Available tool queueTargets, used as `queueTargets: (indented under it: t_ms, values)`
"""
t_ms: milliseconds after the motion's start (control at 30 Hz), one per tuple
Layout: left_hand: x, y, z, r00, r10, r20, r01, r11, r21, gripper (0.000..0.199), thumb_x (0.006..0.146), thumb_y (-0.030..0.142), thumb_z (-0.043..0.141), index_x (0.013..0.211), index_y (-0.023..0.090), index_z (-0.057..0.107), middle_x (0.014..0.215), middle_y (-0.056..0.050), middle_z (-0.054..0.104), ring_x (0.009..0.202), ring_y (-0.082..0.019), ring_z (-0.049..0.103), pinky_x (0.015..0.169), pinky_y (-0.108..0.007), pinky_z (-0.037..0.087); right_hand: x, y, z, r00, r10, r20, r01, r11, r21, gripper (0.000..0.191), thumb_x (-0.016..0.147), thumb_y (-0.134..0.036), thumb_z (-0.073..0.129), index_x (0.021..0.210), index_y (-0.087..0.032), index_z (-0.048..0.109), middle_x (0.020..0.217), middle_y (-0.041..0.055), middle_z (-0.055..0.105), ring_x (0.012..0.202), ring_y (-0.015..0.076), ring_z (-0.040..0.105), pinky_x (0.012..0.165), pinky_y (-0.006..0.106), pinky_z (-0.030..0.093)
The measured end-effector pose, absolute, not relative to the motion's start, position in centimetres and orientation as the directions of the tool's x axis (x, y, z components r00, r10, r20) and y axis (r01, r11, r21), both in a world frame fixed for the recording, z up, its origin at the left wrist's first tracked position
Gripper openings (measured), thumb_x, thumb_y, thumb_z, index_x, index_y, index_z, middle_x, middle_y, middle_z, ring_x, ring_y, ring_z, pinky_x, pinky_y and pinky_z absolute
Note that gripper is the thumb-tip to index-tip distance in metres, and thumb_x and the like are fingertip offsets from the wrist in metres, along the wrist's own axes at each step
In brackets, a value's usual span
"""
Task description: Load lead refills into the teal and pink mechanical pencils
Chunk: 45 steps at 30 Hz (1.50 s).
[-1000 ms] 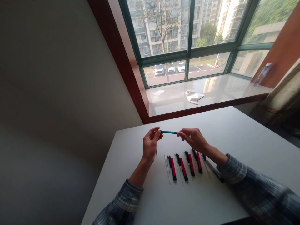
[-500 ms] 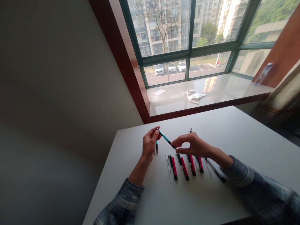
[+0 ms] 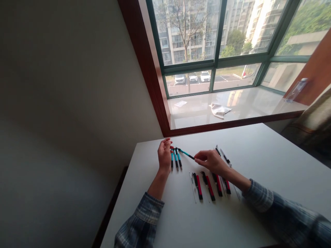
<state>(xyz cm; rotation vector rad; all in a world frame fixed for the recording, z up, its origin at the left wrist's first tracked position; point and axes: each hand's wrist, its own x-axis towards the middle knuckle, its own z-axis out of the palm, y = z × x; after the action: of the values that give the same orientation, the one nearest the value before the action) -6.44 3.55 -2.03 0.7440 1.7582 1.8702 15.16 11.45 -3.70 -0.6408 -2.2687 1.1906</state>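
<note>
Right grip (image 3: 210,161), clamped: thumb and forefinger pinch the dark end of one slim teal-and-black pen (image 3: 186,154), which slants across the smooth white worktop (image 3: 258,155), its far tip just beside a small group of pens. Left grip (image 3: 164,155), open, fingers loosely apart, rests just beside three teal-and-black pens (image 3: 176,159) lying side by side; whether my fingertips touch the nearest one I cannot tell.

Also on the worktop: four red-and-black pen bodies (image 3: 209,186) in a slanted row nearer me, thin pale strips (image 3: 191,182) lying alongside them, and two slim black-and-white pen parts (image 3: 224,156) beyond my right forearm (image 3: 234,177).

Risks, as I judge them: a slackened pinch would drop the held pen onto the three, knocking them out of line. Round barrels on a smooth worktop roll easily, so a nudge from my left fingers could set one moving. My right forearm passes close above the red-and-black row; dragging it or my blue checked sleeve (image 3: 258,196) across could scatter those bodies and the thin strips, which look light and easily shifted.
</note>
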Motion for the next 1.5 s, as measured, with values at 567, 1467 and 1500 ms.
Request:
queueTargets:
  t_ms: [567,1467,1500]
  values:
    - [-11.6,2.1,-2.7,-0.599,0.782,0.176,0.737,0.451,0.503,0.033,0.099,0.036,0.051,0.126,0.022,0.063,0.094,-0.011,0.076,0.091,-0.029,0.070,0.081,-0.036,0.046,8.6,7.3,-3.1,-0.846,0.515,0.136,0.388,0.772,-0.504,0.011,0.093,-0.009,0.056,0.096,-0.017,0.063,0.081,0.0060,0.074,0.061,0.0158,0.065,0.055,0.024,0.043]
    - [-6.0,1.8,-1.5,-0.401,0.838,0.370,0.777,0.098,0.621,0.031,0.099,0.037,0.050,0.122,0.025,0.066,0.102,-0.006,0.071,0.092,-0.026,0.066,0.091,-0.044,0.052,23.4,21.1,-1.5,-0.854,0.517,0.055,0.371,0.681,-0.632,0.067,0.082,-0.021,0.074,0.146,-0.030,0.054,0.138,0.0085,0.061,0.130,0.0292,0.052,0.107,0.050,0.050]
    - [-5.7,1.8,-1.4,-0.394,0.840,0.372,0.773,0.084,0.629,0.031,0.098,0.037,0.051,0.121,0.025,0.067,0.102,-0.007,0.071,0.092,-0.026,0.066,0.092,-0.045,0.052,23.6,21.3,-1.5,-0.852,0.521,0.053,0.373,0.675,-0.637,0.065,0.083,-0.022,0.074,0.144,-0.030,0.056,0.135,0.0086,0.063,0.128,0.0293,0.053,0.105,0.050,0.051]
